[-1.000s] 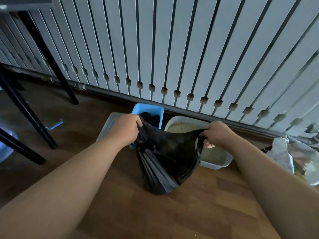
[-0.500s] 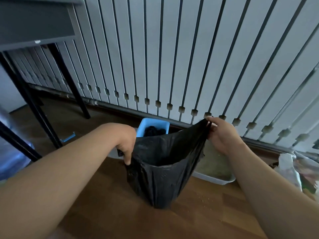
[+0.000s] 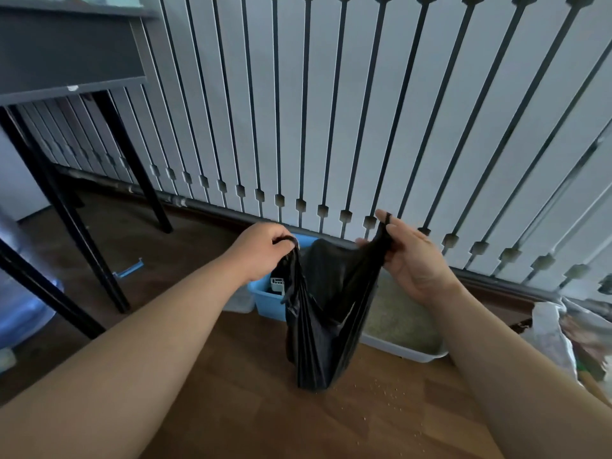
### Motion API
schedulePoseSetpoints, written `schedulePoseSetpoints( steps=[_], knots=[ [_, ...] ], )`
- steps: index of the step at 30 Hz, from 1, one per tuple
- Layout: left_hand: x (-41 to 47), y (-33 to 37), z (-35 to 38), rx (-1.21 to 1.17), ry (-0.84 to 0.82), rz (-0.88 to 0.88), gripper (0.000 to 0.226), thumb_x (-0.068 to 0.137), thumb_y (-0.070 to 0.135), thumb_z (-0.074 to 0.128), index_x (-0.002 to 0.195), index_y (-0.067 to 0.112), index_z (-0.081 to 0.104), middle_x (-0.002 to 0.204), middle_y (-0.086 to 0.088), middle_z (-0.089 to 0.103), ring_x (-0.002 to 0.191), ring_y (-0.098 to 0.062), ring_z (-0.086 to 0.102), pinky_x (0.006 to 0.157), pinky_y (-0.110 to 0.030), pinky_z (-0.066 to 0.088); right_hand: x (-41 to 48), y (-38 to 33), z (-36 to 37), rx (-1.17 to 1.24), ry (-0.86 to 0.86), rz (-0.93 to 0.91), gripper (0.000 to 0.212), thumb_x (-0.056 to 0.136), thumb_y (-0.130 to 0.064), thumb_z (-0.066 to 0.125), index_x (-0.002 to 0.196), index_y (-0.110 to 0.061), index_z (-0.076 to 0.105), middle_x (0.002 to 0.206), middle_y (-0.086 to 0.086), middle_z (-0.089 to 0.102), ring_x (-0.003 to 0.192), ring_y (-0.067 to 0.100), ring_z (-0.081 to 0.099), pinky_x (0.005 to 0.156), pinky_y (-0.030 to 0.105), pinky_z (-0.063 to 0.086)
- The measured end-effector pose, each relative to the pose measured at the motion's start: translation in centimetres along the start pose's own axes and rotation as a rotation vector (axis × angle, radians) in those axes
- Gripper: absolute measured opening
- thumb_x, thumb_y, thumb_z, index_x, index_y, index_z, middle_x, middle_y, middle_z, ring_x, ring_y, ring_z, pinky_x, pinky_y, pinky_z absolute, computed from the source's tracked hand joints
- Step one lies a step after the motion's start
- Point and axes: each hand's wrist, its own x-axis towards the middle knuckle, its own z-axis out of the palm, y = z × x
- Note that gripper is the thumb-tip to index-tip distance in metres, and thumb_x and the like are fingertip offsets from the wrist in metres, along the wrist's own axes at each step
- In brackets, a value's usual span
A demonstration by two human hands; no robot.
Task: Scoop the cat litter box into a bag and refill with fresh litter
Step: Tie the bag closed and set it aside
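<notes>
A black plastic bag [image 3: 323, 323] hangs between my two hands above the wooden floor. My left hand [image 3: 261, 251] grips its left handle with curled fingers. My right hand [image 3: 410, 260] holds the right handle, which runs between the thumb and the straighter fingers. Behind the bag lies the white litter box [image 3: 410, 351] with beige litter [image 3: 397, 316], partly hidden by the bag. A blue bin [image 3: 265, 301] with a pale scoop [image 3: 277, 285] in it stands to the left of the litter box.
A dark table [image 3: 66, 58] on black legs stands at the left. Vertical blinds [image 3: 331, 111] run along the back. A crinkled printed bag [image 3: 569, 336] lies at the right edge. Litter grains [image 3: 384, 389] are scattered on the floor. A blue water jug [image 3: 20, 313] is at far left.
The bag was lifted and its mouth, spread wide before, now hangs narrow by the two handles. Both hands shifted to the handles, and the camera tilted up.
</notes>
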Motion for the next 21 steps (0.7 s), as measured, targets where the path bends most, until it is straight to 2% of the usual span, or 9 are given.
schedulePoseSetpoints(
  steps=[2, 5, 7, 9, 11, 13, 15, 18, 21],
  knots=[
    [0.0, -0.9, 1.8, -0.111, 0.033, -0.087, 0.018, 0.094, 0.017, 0.054, 0.085, 0.022, 0.068, 0.079, 0.003, 0.063, 0.072, -0.015, 0.057, 0.071, -0.033, 0.05, -0.3, 1.1, -0.2, -0.025, 0.014, 0.05, 0.03, 0.104, -0.013, 0.04, 0.128, -0.009, 0.056, 0.076, 0.007, 0.062, 0.076, 0.027, 0.069, 0.086, 0.041, 0.054],
    [-0.4, -1.5, 4.2, -0.277, 0.104, -0.196, 0.024, 0.095, 0.013, 0.048, 0.088, 0.022, 0.069, 0.09, 0.0, 0.066, 0.083, -0.019, 0.058, 0.074, -0.031, 0.045, -0.6, 2.9, -0.7, -0.097, 0.064, 0.135, 0.03, 0.103, -0.013, 0.041, 0.13, -0.011, 0.055, 0.066, 0.004, 0.049, 0.048, 0.014, 0.049, 0.059, 0.029, 0.049],
    [-0.8, -1.4, 5.8, -0.341, 0.107, -0.241, 0.023, 0.094, 0.012, 0.048, 0.095, 0.022, 0.068, 0.099, -0.002, 0.066, 0.087, -0.017, 0.058, 0.073, -0.027, 0.042, -0.6, 3.9, -1.0, -0.198, 0.067, 0.193, 0.03, 0.101, -0.01, 0.044, 0.128, -0.013, 0.058, 0.07, 0.002, 0.047, 0.045, 0.01, 0.04, 0.053, 0.026, 0.041],
    [-1.1, -0.8, 7.2, -0.403, 0.058, -0.31, 0.014, 0.09, 0.017, 0.054, 0.097, 0.02, 0.066, 0.093, 0.002, 0.063, 0.085, -0.014, 0.056, 0.069, -0.024, 0.041, -0.6, 4.6, -1.1, -0.336, 0.007, 0.263, 0.034, 0.096, -0.005, 0.049, 0.127, -0.016, 0.059, 0.077, 0.003, 0.049, 0.046, 0.009, 0.036, 0.054, 0.026, 0.035],
    [-1.3, 0.0, 8.1, -0.434, -0.005, -0.366, 0.014, 0.077, 0.025, 0.06, 0.081, 0.012, 0.059, 0.076, -0.004, 0.054, 0.074, -0.021, 0.051, 0.066, -0.03, 0.037, -0.7, 5.0, -1.0, -0.44, -0.082, 0.335, 0.043, 0.09, 0.001, 0.054, 0.13, -0.016, 0.057, 0.083, 0.007, 0.049, 0.048, 0.01, 0.035, 0.053, 0.025, 0.033],
    [-1.4, 0.6, 8.8, -0.441, -0.077, -0.368, 0.02, 0.065, 0.027, 0.059, 0.066, 0.013, 0.044, 0.067, -0.007, 0.039, 0.066, -0.021, 0.04, 0.065, -0.035, 0.03, -0.9, 5.2, -0.9, -0.454, -0.145, 0.391, 0.044, 0.09, 0.002, 0.054, 0.13, -0.015, 0.056, 0.078, 0.006, 0.05, 0.05, 0.011, 0.037, 0.052, 0.025, 0.035],
    [-1.5, 0.7, 9.3, -0.468, -0.049, -0.387, 0.022, 0.07, 0.022, 0.059, 0.061, 0.016, 0.04, 0.065, -0.004, 0.039, 0.061, -0.02, 0.037, 0.065, -0.036, 0.029, -1.1, 5.4, -0.9, -0.383, -0.151, 0.413, 0.035, 0.094, 0.0, 0.049, 0.127, -0.009, 0.056, 0.069, 0.005, 0.052, 0.049, 0.012, 0.04, 0.051, 0.026, 0.04],
    [-1.5, -0.2, 9.9, -0.506, 0.017, -0.432, 0.024, 0.075, 0.019, 0.06, 0.059, 0.017, 0.043, 0.065, -0.005, 0.048, 0.051, -0.016, 0.034, 0.063, -0.036, 0.031, -0.9, 6.0, -1.5, -0.369, -0.089, 0.419, 0.028, 0.099, -0.002, 0.041, 0.122, 0.0, 0.056, 0.063, 0.005, 0.051, 0.046, 0.012, 0.042, 0.05, 0.028, 0.041],
    [-1.6, -1.0, 10.6, -0.363, 0.053, -0.292, 0.025, 0.083, 0.025, 0.063, 0.063, 0.012, 0.054, 0.061, -0.003, 0.051, 0.054, -0.016, 0.042, 0.061, -0.034, 0.035, -1.1, 6.8, -1.7, -0.379, -0.08, 0.446, 0.026, 0.1, -0.003, 0.038, 0.116, 0.003, 0.057, 0.057, 0.001, 0.045, 0.043, 0.011, 0.035, 0.048, 0.026, 0.036]
  ],
)
